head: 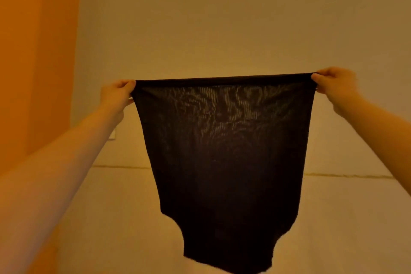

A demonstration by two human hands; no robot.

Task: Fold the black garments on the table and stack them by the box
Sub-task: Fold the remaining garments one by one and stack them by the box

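Garment (pixel 222 151) black, hanging mid-air — left hand (pixel 117 93), right hand (pixel 333 84) pinching top corners, edge taut.

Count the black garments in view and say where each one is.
1. The black garment hangs in the air, stretched by its top edge between the left hand and the right hand. It blocks part of the surface behind, so others may be hidden.

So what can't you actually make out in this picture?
- Box and other garments: nowhere in the head view.
- Surface behind the black garment: hidden by the cloth.
- Garment's bottom edge: cut off by the frame.
- Fingertips of left hand and right hand: hidden by the pinched hem.
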